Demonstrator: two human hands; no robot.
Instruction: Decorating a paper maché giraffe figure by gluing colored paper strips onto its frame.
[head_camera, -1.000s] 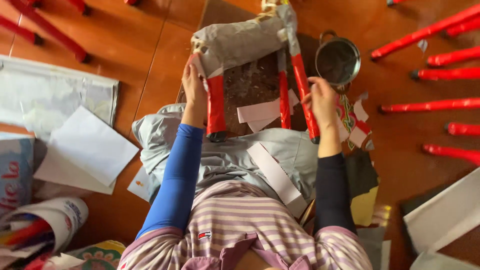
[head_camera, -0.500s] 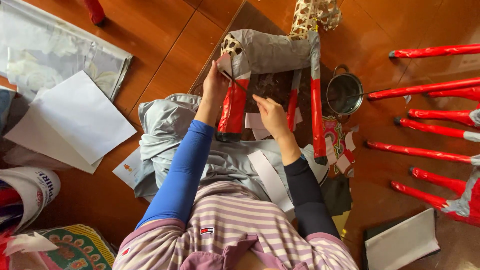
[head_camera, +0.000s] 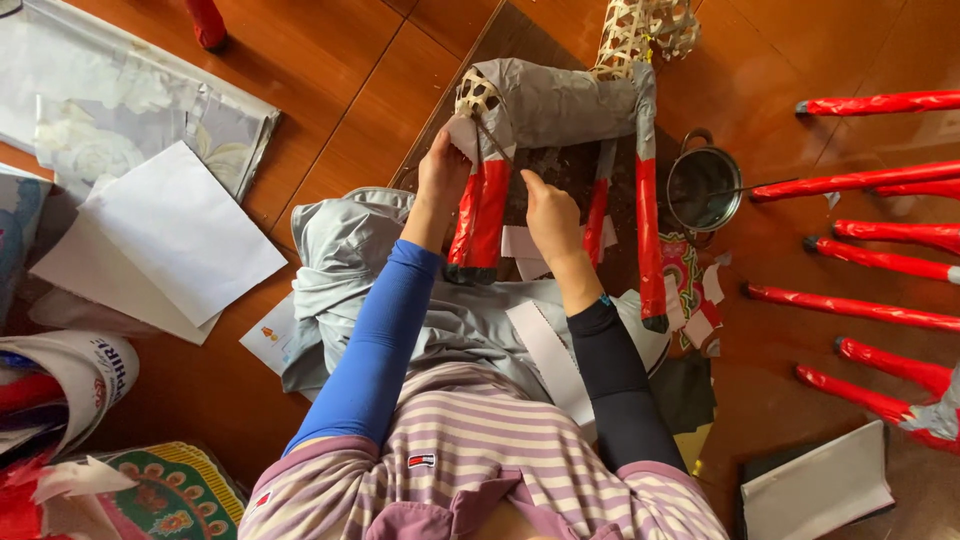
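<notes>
Right hand (head_camera: 552, 212) has come in from the far leg to the near red leg (head_camera: 482, 215) of the paper-covered bamboo figure (head_camera: 560, 100).
Left hand (head_camera: 442, 178) pinches grey paper at the leg top, right fingertips curled, pressing beside it; papering step, smoothing needs a steady frame.

The person wore a top with purple and white stripes and a small red, white and blue tag on the chest. The left arm had a bright blue sleeve. The right arm had a black sleeve. The left hand (head_camera: 443, 178) and right hand (head_camera: 550, 212) were bare.
</notes>
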